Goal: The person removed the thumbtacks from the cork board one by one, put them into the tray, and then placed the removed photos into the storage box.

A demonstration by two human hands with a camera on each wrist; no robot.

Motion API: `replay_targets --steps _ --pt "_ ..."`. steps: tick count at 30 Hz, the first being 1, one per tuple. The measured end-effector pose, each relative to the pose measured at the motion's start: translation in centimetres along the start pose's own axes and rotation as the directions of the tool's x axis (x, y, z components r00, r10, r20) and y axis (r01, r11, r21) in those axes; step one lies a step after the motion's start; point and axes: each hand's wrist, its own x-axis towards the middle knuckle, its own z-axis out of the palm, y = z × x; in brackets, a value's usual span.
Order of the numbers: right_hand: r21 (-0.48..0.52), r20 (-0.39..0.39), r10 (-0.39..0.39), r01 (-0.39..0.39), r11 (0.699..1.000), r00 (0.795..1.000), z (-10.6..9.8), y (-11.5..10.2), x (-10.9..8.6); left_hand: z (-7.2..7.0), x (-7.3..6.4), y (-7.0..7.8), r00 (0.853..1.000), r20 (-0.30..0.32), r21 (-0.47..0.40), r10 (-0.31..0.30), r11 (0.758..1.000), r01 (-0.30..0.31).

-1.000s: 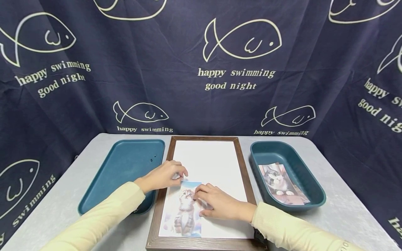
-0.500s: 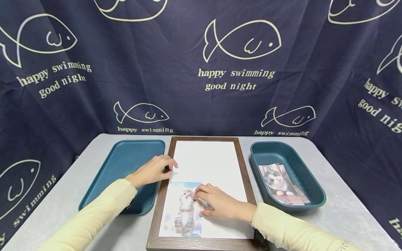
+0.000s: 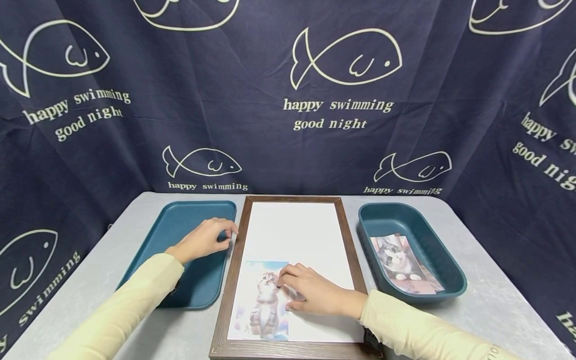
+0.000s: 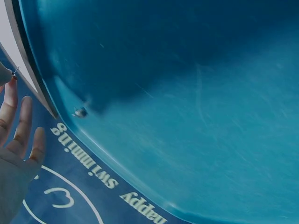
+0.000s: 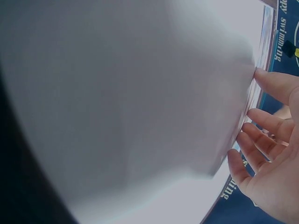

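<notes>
A tall photo print of a striped cat (image 3: 265, 305) lies at the lower left of a white board in a brown frame (image 3: 295, 198). My right hand (image 3: 317, 293) rests on the board, its fingertips touching the right edge of the print. My left hand (image 3: 204, 241) is over the right side of the flat blue tray (image 3: 180, 210), near the frame. In the left wrist view its thumb and index finger pinch a small pin (image 4: 16, 72) with a thin metal point. Another tiny metallic piece (image 4: 80, 112) lies in the tray's corner.
A deep blue basin (image 3: 425, 240) stands to the right, with cat photos (image 3: 398, 260) lying in it. Behind the grey table (image 3: 486, 280) hangs a dark blue curtain (image 3: 270, 160) with fish drawings.
My left hand has moved left, from the upper left corner of the print, past the frame, to over the tray. The right hand and the print have stayed put.
</notes>
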Motion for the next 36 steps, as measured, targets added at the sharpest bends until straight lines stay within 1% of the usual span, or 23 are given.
replay_targets --steps 11,18,22,25,31,36 --pt "0.005 0.008 0.007 -0.007 1.0 1.0 0.0 0.0 0.0 -0.4 -0.7 -1.9 0.996 0.008 0.02 -0.094 0.995 0.094" --pt "-0.001 0.0 0.004 -0.004 1.0 1.0 -0.1 -0.1 0.0 -0.2 -1.1 -2.7 0.993 0.009 0.029 -0.114 0.993 0.113" --pt "-0.006 0.0 0.006 -0.006 1.0 1.0 -0.1 -0.2 0.0 -0.1 -1.3 -3.0 0.99 0.011 0.017 -0.14 0.99 0.14" --pt "-0.006 0.004 0.007 -0.007 1.0 1.0 -0.1 -0.2 0.0 0.1 -1.4 -3.2 0.988 0.023 0.01 -0.153 0.988 0.153" --pt "-0.003 0.006 0.005 -0.005 1.0 1.0 -0.1 -0.2 -0.1 0.4 -1.6 -3.5 0.987 0.039 0.007 -0.155 0.988 0.155" --pt "-0.003 -0.002 0.0 0.0 1.0 1.0 0.0 -0.2 -0.1 0.5 -1.6 -3.5 0.988 0.038 0.009 -0.147 0.989 0.146"
